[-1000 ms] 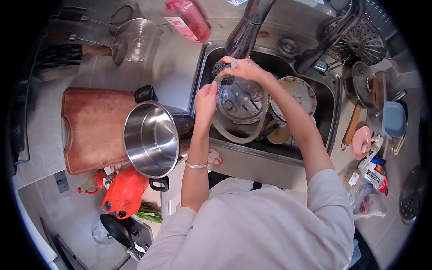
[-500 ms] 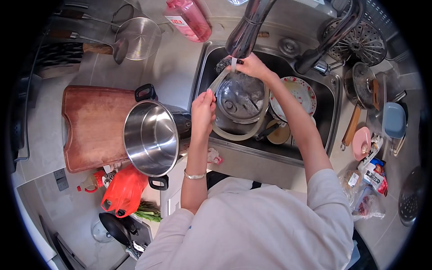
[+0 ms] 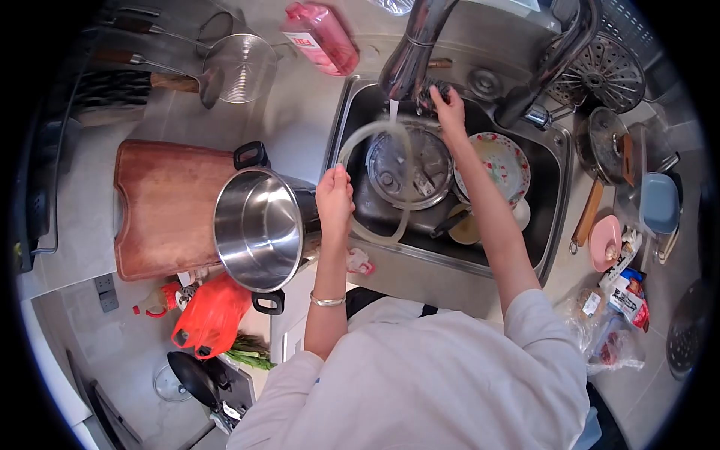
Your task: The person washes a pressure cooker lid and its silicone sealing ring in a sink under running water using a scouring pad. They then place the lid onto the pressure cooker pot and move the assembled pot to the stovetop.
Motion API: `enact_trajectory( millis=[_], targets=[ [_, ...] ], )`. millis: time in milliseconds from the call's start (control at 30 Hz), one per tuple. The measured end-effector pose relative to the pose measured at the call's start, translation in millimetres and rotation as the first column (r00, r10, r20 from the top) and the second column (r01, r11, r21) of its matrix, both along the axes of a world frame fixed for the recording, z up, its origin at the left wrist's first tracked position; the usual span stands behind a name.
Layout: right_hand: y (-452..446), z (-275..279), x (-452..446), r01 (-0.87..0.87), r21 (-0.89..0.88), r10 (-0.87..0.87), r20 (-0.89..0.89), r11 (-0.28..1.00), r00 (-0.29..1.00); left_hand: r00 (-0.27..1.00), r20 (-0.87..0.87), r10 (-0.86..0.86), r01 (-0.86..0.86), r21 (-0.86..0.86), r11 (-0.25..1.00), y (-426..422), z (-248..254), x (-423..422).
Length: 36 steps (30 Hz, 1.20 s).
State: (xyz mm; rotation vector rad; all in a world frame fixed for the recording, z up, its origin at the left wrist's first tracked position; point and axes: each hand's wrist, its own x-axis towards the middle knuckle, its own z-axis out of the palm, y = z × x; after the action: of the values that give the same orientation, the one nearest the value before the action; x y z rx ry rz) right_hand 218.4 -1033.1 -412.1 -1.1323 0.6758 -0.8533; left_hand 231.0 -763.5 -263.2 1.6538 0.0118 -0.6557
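Note:
My left hand [image 3: 335, 196] is closed on the left edge of a pale, translucent sealing ring [image 3: 399, 225], which hangs tilted over the sink. Water runs from the black and chrome faucet [image 3: 405, 71] beside the ring's upper part. Behind the sink's middle, at its back edge, my right hand [image 3: 448, 109] grips a dark metal scourer [image 3: 435, 93]. Below the ring, a round metal lid [image 3: 409, 171] lies in the sink. A floral-rimmed plate [image 3: 499, 166] rests to its right, with a black-handled item partly under it.
A steel pot [image 3: 259, 229] stands left of the sink [image 3: 556, 202], beside a wooden cutting board [image 3: 169, 210]. A pink detergent bottle [image 3: 322, 41] is behind. On the right are a lidded pan [image 3: 604, 142], a pink dish [image 3: 604, 241], a blue container [image 3: 660, 202] and food packets [image 3: 626, 296].
My right hand has moved right, off the ring, with the scourer in it. The ring has turned and narrowed in view, still held by my left hand. The view has shifted slightly.

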Motion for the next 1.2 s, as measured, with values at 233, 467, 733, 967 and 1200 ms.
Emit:
enact_trajectory(
  millis=[233, 467, 733, 967, 1200],
  targets=[
    [47, -45, -23, -0.568, -0.224, 0.491, -0.319, 0.792, 0.811, 0.998, -0.040, 0.046, -0.049, -0.054, 0.997, 7, 1, 8],
    [110, -31, -13, -0.506, 0.264, 0.543, -0.090, 0.821, 0.835, 0.990, 0.101, 0.098, -0.089, -0.088, 0.992, -5, -13, 19],
    [91, 41, -23, -0.411, 0.463, 0.438, 0.055, 0.785, 0.897, 0.971, 0.231, 0.065, -0.068, 0.006, 0.998, -16, -44, 36],
    [73, 84, -40, -0.510, 0.257, 0.549, -0.108, 0.821, 0.829, 0.997, 0.073, 0.006, -0.012, 0.084, 0.996, -8, -111, 48],
    [69, 78, -37, -0.522, -0.111, 0.502, -0.167, 0.846, 0.848, 0.998, 0.034, 0.045, -0.048, 0.079, 0.996, 0, -132, 42]
  ],
)
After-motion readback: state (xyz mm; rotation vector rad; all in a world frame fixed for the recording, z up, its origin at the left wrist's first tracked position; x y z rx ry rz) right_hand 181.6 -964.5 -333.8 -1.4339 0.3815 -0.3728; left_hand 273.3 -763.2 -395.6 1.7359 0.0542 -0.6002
